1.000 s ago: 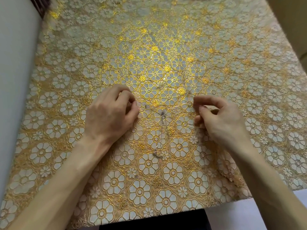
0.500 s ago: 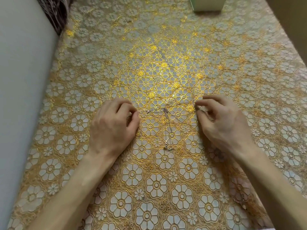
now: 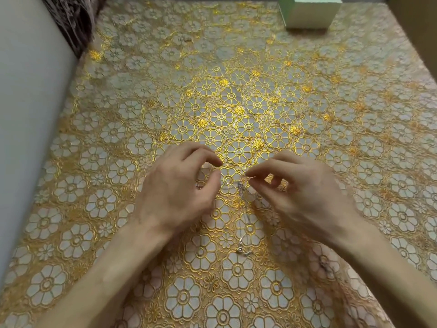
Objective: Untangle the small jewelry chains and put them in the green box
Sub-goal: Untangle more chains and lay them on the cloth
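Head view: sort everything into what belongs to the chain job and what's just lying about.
Job: silver chain, pinched by right hand; left hand; green box.
Lying about: floral tablecloth; dark fuzzy fabric.

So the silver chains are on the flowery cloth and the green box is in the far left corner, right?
Not quite. The green box stands at the far right of the table, not the far left, as the head view shows. The silver chains are indeed on the flowery cloth.
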Demonstrator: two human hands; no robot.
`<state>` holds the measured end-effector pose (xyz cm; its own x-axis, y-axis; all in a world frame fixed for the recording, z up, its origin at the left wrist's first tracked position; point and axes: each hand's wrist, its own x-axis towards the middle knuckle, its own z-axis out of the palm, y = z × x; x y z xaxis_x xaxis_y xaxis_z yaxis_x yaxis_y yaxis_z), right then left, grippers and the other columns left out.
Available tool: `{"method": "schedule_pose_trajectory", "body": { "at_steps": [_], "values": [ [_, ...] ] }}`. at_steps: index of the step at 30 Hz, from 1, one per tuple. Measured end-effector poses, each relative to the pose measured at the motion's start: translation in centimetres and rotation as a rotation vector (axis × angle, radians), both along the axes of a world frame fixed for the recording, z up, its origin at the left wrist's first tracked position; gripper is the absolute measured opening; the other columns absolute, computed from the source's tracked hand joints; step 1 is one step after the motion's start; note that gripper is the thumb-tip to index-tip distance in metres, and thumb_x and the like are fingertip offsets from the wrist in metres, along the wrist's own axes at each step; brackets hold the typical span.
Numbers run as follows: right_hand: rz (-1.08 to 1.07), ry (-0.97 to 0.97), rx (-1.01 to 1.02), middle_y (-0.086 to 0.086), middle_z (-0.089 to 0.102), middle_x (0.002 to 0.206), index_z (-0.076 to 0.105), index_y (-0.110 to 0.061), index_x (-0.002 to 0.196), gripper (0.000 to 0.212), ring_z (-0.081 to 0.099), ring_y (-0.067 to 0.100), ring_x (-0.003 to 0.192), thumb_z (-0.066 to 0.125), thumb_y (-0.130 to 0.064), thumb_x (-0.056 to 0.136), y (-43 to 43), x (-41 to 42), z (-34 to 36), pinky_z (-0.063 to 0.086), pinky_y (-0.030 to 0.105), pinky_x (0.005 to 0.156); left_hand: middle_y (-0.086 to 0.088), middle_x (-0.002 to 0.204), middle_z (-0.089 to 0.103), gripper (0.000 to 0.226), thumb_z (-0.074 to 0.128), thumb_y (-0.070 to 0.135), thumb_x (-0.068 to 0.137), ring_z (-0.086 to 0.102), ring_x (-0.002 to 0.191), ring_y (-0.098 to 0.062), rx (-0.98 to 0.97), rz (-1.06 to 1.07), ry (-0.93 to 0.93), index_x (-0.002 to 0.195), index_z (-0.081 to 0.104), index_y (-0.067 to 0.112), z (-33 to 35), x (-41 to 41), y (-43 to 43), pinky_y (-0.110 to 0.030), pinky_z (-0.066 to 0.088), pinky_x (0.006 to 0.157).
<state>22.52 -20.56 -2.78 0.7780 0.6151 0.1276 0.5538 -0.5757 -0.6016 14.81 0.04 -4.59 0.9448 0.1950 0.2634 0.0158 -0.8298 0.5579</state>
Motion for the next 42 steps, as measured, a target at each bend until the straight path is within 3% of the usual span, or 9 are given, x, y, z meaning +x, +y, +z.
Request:
{"method": "schedule_pose_trajectory", "body": {
  "at_steps": [4,8,14,26,35,42],
  "values": [
    [0.007,-0.007,-0.045,-0.017,0.062,0.082,0.074,-0.035,0.091,0.017,0.059,0.004,0.065,0.064,-0.049,0.086,1.2,0.7,-0.3,0.053,0.037,0.064,0.007,0.109,0.068,0.018,0.069,0.032,0.084,0.061,0.107,-0.017,-0.002,-0.052,-0.002,0.098,0.075,0.023,-0.8,1.0,0.2,-0.033,0.047,0.094],
    [-0.061,0.052,-0.102,-0.018,0.059,0.075,0.072,-0.035,0.083,0.022,0.058,0.008,0.073,0.062,-0.055,0.08,2.1,0.6,-0.6,0.053,0.04,0.07,0.009,0.109,0.068,0.017,0.07,0.034,0.083,0.061,0.107,-0.019,0.006,-0.059,-0.021,0.096,0.075,0.024,-1.8,1.2,0.3,-0.041,0.046,0.093],
    [-0.039,0.054,-0.24,-0.014,0.058,0.087,0.064,-0.034,0.09,0.014,0.058,0.012,0.086,0.062,-0.048,0.089,2.4,-0.2,-0.7,0.049,0.037,0.075,0.009,0.112,0.067,0.015,0.071,0.035,0.086,0.059,0.11,-0.018,-0.035,-0.078,-0.037,0.096,0.075,0.026,-2.3,0.9,0.6,-0.043,0.045,0.094],
    [-0.021,-0.112,-0.46,-0.004,0.056,0.096,0.057,-0.027,0.099,0.023,0.061,0.028,0.082,0.044,-0.046,0.098,3.2,-1.4,0.1,0.05,0.04,0.065,0.01,0.113,0.066,0.014,0.07,0.035,0.088,0.059,0.111,-0.018,-0.098,-0.095,-0.05,0.098,0.074,0.026,-2.7,1.0,0.9,-0.047,0.045,0.092],
    [-0.008,-0.007,-0.346,-0.008,0.052,0.095,0.048,-0.031,0.096,0.02,0.056,0.023,0.088,0.034,-0.045,0.1,2.5,-1.4,-0.5,0.039,0.036,0.069,0.008,0.112,0.067,0.014,0.072,0.032,0.087,0.061,0.11,-0.022,-0.101,-0.127,-0.079,0.099,0.074,0.027,-2.8,0.9,1.0,-0.052,0.047,0.091],
    [-0.032,0.107,-0.189,-0.012,0.053,0.09,0.049,-0.031,0.095,0.016,0.051,0.012,0.085,0.038,-0.042,0.099,2.1,-1.4,-1.1,0.04,0.039,0.076,0.004,0.111,0.068,0.014,0.074,0.029,0.085,0.062,0.107,-0.023,-0.095,-0.175,-0.136,0.098,0.075,0.022,-2.2,0.6,0.5,-0.049,0.047,0.091]
  ]
}}
